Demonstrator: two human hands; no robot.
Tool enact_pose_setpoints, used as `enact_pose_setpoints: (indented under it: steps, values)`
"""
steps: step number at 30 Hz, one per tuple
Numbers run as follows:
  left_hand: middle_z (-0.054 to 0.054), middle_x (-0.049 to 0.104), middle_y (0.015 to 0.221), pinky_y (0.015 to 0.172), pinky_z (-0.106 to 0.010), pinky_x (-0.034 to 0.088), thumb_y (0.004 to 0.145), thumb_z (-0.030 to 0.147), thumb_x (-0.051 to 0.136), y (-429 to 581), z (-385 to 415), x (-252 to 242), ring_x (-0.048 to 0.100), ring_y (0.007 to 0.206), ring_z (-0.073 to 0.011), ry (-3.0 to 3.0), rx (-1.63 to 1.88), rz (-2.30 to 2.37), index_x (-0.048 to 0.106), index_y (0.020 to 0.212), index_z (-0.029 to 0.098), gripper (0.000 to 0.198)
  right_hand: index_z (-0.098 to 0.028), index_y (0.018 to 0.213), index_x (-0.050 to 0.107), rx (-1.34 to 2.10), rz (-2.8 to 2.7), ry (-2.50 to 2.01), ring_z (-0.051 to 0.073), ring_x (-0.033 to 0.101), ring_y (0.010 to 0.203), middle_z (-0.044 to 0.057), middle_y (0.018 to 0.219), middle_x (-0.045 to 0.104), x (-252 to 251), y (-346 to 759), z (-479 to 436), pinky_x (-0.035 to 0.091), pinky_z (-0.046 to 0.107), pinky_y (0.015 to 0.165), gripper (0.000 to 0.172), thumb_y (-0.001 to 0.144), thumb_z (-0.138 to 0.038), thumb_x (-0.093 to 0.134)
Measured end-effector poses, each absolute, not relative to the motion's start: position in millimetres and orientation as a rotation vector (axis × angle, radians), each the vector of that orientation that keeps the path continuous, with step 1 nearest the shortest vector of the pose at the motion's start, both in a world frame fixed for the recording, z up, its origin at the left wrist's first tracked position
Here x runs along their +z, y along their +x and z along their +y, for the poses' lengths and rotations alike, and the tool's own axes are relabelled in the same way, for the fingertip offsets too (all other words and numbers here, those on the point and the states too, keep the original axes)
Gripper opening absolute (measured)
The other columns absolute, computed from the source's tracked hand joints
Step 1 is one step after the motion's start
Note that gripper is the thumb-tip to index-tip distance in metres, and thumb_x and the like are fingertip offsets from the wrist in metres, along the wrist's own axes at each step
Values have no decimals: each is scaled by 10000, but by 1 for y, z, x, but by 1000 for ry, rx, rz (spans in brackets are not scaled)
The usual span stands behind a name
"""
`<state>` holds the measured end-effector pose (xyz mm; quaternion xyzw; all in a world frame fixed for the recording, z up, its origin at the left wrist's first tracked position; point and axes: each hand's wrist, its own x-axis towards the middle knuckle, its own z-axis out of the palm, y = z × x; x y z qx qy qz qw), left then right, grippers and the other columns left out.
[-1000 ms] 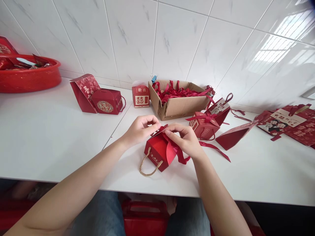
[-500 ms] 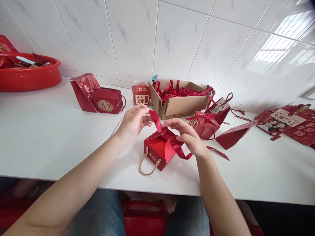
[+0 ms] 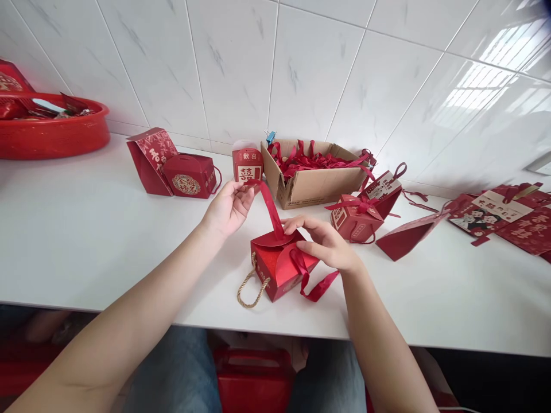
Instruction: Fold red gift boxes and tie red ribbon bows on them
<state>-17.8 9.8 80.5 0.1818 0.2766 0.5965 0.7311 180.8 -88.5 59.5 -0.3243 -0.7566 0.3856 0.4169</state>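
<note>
A small red gift box (image 3: 279,272) with a twisted cord handle (image 3: 248,289) sits on the white table, its curved top flaps folded inward. A red satin ribbon (image 3: 271,209) rises from between the flaps. My left hand (image 3: 230,207) is closed, pinching the ribbon's upper end between thumb and fingers, above and left of the box. The ribbon's other tail (image 3: 318,288) hangs over the box's right side onto the table. My right hand (image 3: 322,241) rests on the top flaps, thumb and fingers apart, with its fingertips beside the ribbon.
Behind stands a cardboard box (image 3: 318,189) full of red ribbons. Other red gift boxes stand left (image 3: 189,176) and right (image 3: 357,221). Flat red packaging (image 3: 482,215) lies at far right. A red plastic basket (image 3: 55,137) is at far left.
My left hand has drawn the ribbon up and left, so more stands above the flaps. The tail at right has shortened, and the box has turned slightly.
</note>
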Motion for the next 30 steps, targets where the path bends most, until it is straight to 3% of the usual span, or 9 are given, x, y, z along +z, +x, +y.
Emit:
enact_pose_setpoints:
  steps: [5,8,12,18,23,26,30]
  values:
    - [-35,630,670,589,-103,559,852,39,443,-19,16,73,681,679,-93,410,1331,617,539,726,113,175,-223,1076,560,1069,-2025,-779,235,483,1254,74,1225,571,64,194,-91,332,422,1101,308,784,-188,650]
    - [-47,629,721,678,-155,573,834,60,455,-21,17,70,685,768,-117,485,1351,616,528,722,126,149,-222,1033,572,1036,-2042,-865,219,514,1218,75,1233,577,65,194,-91,355,406,1080,278,783,-248,692]
    - [-71,619,845,736,-297,560,793,191,511,-23,18,64,662,826,-180,698,1331,778,506,730,152,74,-219,916,601,871,-1971,-1003,210,567,1123,61,1169,609,61,184,-89,400,392,1021,233,759,-337,726]
    - [5,547,755,678,-261,441,697,271,627,-24,9,62,534,726,-135,1408,1544,1022,526,718,184,135,-216,744,587,345,-1762,-1305,226,563,986,56,994,617,49,162,-83,443,393,894,257,712,-416,745]
    - [-36,600,921,775,-303,453,747,339,634,-21,-13,66,564,889,-183,1986,1214,836,599,849,188,186,-210,699,519,50,-1624,-1456,207,531,832,44,828,602,43,154,-79,435,383,824,302,791,-469,643]
    - [-52,600,1017,856,-341,460,755,358,653,-19,-20,65,570,958,-200,2158,1048,787,612,976,193,280,-206,730,544,182,-1582,-1395,172,536,752,34,771,616,44,155,-81,439,336,753,319,911,-454,460]
    - [-69,582,1112,930,-372,462,767,397,658,-18,-18,62,560,1048,-222,2153,987,828,632,1086,209,372,-194,759,582,580,-1443,-1232,140,552,670,33,747,644,46,155,-82,449,274,634,387,909,-517,432]
